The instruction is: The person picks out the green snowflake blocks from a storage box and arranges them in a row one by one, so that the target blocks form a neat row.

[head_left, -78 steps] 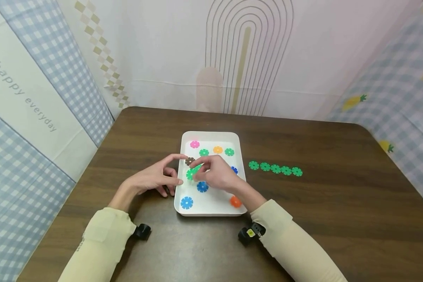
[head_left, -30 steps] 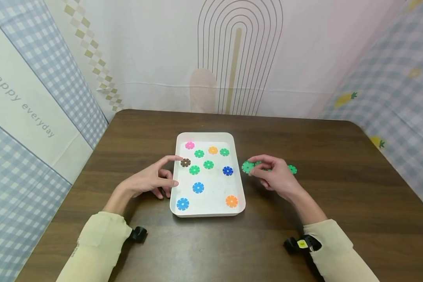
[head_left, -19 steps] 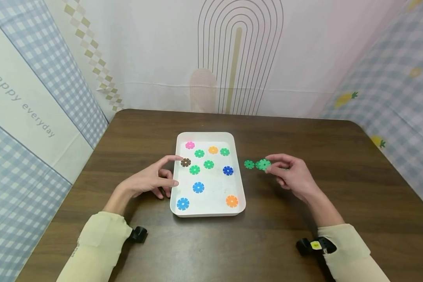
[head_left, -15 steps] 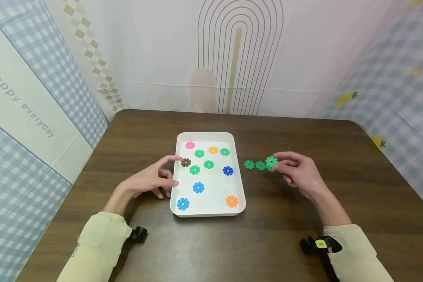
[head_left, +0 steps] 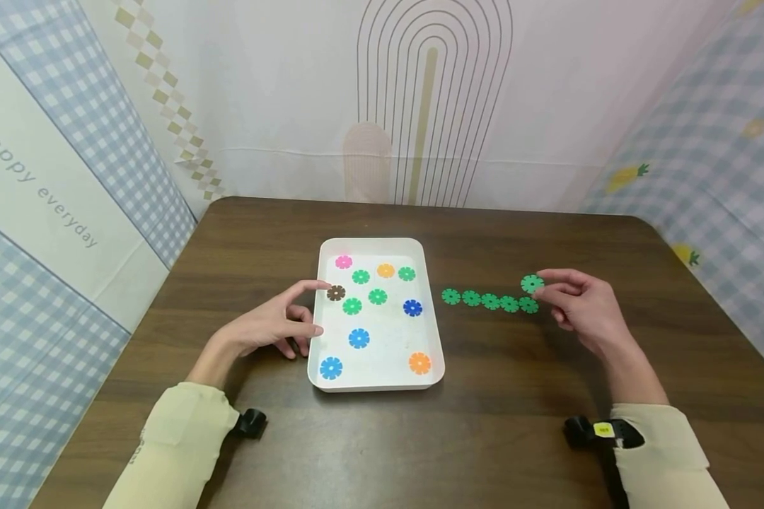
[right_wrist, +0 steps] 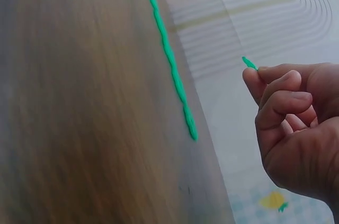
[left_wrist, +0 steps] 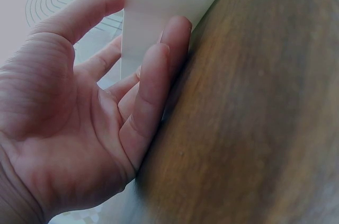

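Observation:
My right hand [head_left: 582, 304] pinches a green interlocking snowflake disc [head_left: 532, 284] between thumb and index finger. It holds the disc raised over the right end of a row of several green discs [head_left: 490, 301] on the table. Edge-on in the right wrist view, that row [right_wrist: 172, 65] looks like one linked strip, apart from the held disc [right_wrist: 249, 63]. My left hand [head_left: 270, 322] holds the left edge of the white tray [head_left: 375, 387], thumb and index tips over the rim. In the left wrist view the other fingers [left_wrist: 151, 86] curl up beside the tray's outer wall [left_wrist: 153, 17].
Loose discs lie spread in the tray: several green ones [head_left: 378, 297], blue ones [head_left: 359, 338], orange ones [head_left: 419, 363], a brown one [head_left: 336, 293] and a pink one [head_left: 344, 262]. The brown wooden table [head_left: 382, 452] ends at a printed curtain [head_left: 280, 106] behind.
My right hand has carried a green disc out of the tray and rightward along the green row to its far end. The left hand keeps its place on the tray.

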The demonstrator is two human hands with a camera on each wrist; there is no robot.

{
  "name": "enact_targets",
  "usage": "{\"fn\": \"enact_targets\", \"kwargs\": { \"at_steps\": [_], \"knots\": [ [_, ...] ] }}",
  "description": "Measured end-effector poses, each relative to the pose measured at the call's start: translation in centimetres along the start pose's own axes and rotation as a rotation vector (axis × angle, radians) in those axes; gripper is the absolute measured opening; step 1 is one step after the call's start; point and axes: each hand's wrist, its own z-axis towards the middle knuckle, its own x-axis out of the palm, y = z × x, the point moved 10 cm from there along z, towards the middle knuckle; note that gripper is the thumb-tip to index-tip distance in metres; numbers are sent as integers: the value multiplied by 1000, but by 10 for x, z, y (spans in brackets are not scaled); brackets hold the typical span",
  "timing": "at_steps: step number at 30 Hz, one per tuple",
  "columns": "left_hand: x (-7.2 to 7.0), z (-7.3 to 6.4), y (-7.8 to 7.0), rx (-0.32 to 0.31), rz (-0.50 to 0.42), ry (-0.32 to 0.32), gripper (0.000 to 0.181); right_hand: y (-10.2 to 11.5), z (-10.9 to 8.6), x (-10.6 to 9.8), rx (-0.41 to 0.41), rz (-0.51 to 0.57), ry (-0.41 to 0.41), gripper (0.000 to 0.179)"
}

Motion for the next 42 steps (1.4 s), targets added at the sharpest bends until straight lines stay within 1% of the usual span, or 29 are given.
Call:
{"fn": "enact_targets", "kwargs": {
  "at_steps": [4, 7, 16, 23, 29, 38, 42],
  "knots": [
    [0, 0, 0, 1, -3, 1, 82, -8, 1, -13, 19, -42, -29, 28],
    [0, -1, 0, 0, 2, -3, 82, -15, 2, -19, 39, -70, -45, 29],
    [0, 0, 0, -5, 12, -5, 81, -30, 6, -28, 69, -198, -83, 31],
    [-1, 0, -1, -8, 19, -10, 80, -39, 8, -32, 85, -214, -66, 37],
    [-2, -1, -1, -4, 27, -12, 79, -43, 9, -34, 92, -227, -55, 37],
    [-1, -1, -1, -3, 16, -8, 80, -47, 10, -33, 108, -274, -39, 41],
    [-1, -1, 0, -2, 18, -9, 80, -48, 10, -31, 96, -293, -33, 42]
  ]
}}
